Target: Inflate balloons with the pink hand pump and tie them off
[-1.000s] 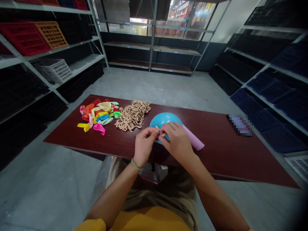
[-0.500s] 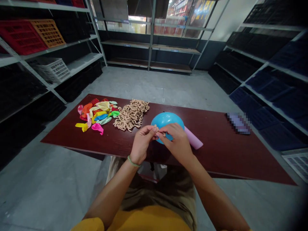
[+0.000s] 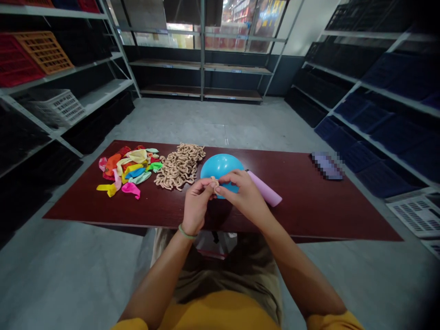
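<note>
Between the fingertips of both hands is a small tan curled piece, much like those in the tan pile; the fingers partly hide it. My left hand is closed, its thumb and forefinger pinching this piece. From the other side my right hand pinches it too, also closed. Right behind the fingers lies an inflated blue balloon, its lower part covered by the right hand. A pink-purple cylinder rests on the table to the right of the balloon.
On the dark red table, a pile of tan curled pieces sits left of the balloon. Further left are flat, colourful balloons. A blurred-out purple object lies at the right. Shelves with crates stand around.
The whole view has shifted, so the table and hands appear further left. Both hands still pinch the tan piece, with the fingers slightly rearranged around it.
</note>
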A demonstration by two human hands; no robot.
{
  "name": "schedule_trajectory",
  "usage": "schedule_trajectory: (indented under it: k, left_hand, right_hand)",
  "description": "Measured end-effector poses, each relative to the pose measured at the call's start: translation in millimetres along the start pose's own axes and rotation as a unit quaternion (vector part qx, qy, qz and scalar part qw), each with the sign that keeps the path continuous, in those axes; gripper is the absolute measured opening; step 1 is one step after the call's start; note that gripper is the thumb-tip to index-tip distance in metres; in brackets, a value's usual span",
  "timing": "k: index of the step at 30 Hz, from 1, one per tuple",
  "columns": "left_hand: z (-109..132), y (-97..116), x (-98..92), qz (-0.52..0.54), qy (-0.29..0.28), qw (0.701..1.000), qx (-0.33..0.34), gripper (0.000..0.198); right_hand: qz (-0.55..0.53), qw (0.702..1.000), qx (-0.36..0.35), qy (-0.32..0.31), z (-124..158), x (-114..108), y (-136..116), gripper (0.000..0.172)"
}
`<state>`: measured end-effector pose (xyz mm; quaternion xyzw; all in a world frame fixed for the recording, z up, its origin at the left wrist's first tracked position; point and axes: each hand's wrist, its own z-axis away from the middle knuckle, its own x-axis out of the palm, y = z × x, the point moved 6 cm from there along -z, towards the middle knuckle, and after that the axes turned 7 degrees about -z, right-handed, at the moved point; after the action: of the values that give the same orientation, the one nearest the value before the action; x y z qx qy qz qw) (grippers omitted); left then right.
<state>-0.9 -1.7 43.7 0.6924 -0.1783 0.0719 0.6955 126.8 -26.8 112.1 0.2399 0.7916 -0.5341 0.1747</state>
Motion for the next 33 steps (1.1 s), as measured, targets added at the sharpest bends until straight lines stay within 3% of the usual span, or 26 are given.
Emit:
schedule_trajectory:
  k: [4, 8, 13, 18, 24, 29, 33]
  left_hand:
    - [0, 0, -0.6, -0.012, -0.008, 1.0, 0.012, 0.018]
    - [0, 4, 0.6, -0.016, -0.011, 1.0, 0.012, 0.02]
    - [-1, 4, 3.6, -0.019, -0.014, 1.0, 0.01, 0.02]
    - [-3, 0, 2.9, -0.043, 0.002, 0.998, 0.037, 0.021]
    - [-4, 0, -1.2, 0.012, 0.01, 0.999, 0.028, 0.025]
    - [-4, 3, 0.9, 0.068, -0.023, 0.997, -0.011, 0.023]
    - [-3, 5, 1.4, 0.07, -0.039, 0.997, -0.009, 0.021]
  right_hand:
    - [-0.037, 0.997, 0.048, -0.039, -3, 3, 7, 0.01]
    - [-0.078, 0.995, 0.056, -0.033, -3, 4, 9, 0.015]
    - [0.029, 0.999, 0.008, 0.035, -1, 2, 1, 0.019]
    - [0.158, 0.981, -0.053, 0.097, 5, 3, -9, 0.018]
    - [0.113, 0.991, -0.076, -0.004, 4, -2, -15, 0.013]
    - [0.202, 0.974, -0.098, 0.032, -1, -14, -23, 0.014]
    - [0.226, 0.968, -0.102, 0.033, -2, -12, -23, 0.011]
